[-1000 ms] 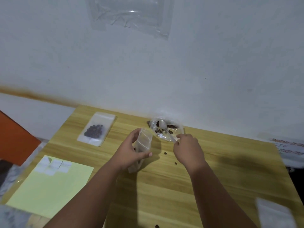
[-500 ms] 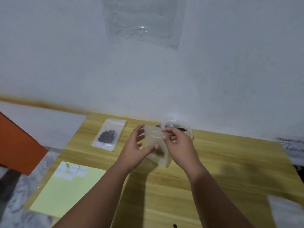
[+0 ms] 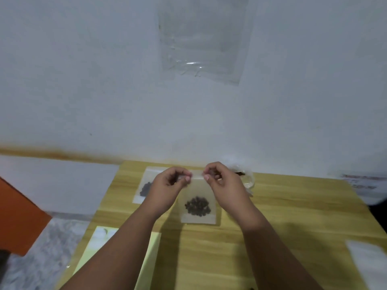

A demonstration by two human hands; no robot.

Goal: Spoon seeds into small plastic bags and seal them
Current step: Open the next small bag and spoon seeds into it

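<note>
1. Near left: a yellow-green sheet (image 3: 149, 266) lies flat on the wooden table (image 3: 293, 216), partly under your left forearm. At the near right edge lies a pale item (image 3: 368, 262), too blurred to identify.
2. Middle: your left hand (image 3: 167, 189) and right hand (image 3: 224, 185) are raised side by side over the table.
3. Grip: each hand pinches a top corner of the small bag (image 3: 198, 191) between thumb and forefinger, with the other fingers curled in. The left hand has the left corner and the right hand has the right corner.
4. Task item: the small bag hangs upright between your hands, its flat face toward you.
5. Contents: dark seeds (image 3: 198, 206) sit heaped in its lower part. You cannot tell from this view whether its bottom edge touches the table, or whether the top strip is pressed closed.
6. Far left: a second bag (image 3: 144, 185) lies flat on the table with dark seeds inside, its right side hidden behind your left hand.
7. Far right: a clear dish (image 3: 248, 178) stands near the table's far edge, largely hidden behind your right hand, with dark bits showing in it.
8. Beyond: a clear plastic sheet (image 3: 201, 38) is stuck on the white wall above. An orange object (image 3: 18, 212) stands off the table to the left.
</note>
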